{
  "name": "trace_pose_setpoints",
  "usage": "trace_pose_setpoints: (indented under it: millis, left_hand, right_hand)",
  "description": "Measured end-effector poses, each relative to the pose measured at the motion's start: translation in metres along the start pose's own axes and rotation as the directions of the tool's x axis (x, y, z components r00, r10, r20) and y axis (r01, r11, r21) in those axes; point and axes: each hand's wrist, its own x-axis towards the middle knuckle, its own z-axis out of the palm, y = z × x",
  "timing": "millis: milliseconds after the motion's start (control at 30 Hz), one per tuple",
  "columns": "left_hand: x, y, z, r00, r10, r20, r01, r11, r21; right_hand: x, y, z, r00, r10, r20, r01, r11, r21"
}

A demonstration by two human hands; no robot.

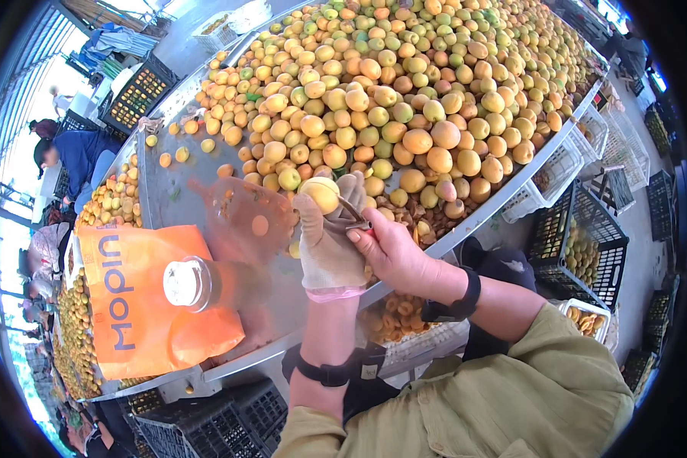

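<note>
My left hand (332, 256), in a pale work glove, is closed round a yellow apricot (320, 195) held up above the table edge. My bare right hand (395, 256) grips a small curved metal tool (353, 213) with a dark reddish handle. Its metal end reaches toward the apricot's right side, close to the gloved fingers; whether it cuts into the fruit cannot be made out. Just beyond my hands, a large heap of apricots (412, 99) covers the metal table (177, 169). Loose halves and pieces lie by the edge, right of my hands.
Left on the table are an orange bag (141, 305) and a clear bottle with a white lid (187, 284). Below the edge, a basket holds halved apricots (401, 313). Black crates (617, 259) and white crates (546, 191) stand right. A person in blue (91, 156) bends at the far left.
</note>
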Motion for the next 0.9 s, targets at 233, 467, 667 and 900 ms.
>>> trace_pose_setpoints:
  millis: [233,467,667,900]
  left_hand:
    - [0.023,0.012,-0.033,0.98,0.164,0.114,-0.199,0.85,0.487]
    - [0.011,0.004,-0.043,1.0,-0.007,-0.013,0.009,0.978,0.209]
    - [0.007,0.007,-0.035,0.999,0.029,0.039,-0.038,0.965,0.258]
    - [0.008,0.007,-0.038,0.994,0.003,-0.106,0.022,0.972,0.235]
  right_hand:
    - [0.02,0.007,-0.026,0.986,0.107,0.127,-0.094,0.99,-0.101]
    - [0.02,0.015,0.002,0.997,0.04,0.063,-0.028,0.983,-0.179]
    - [0.018,0.017,0.006,0.999,-0.021,0.039,0.027,0.984,-0.178]
    - [0.016,0.025,0.004,0.997,-0.067,0.027,0.072,0.937,-0.341]
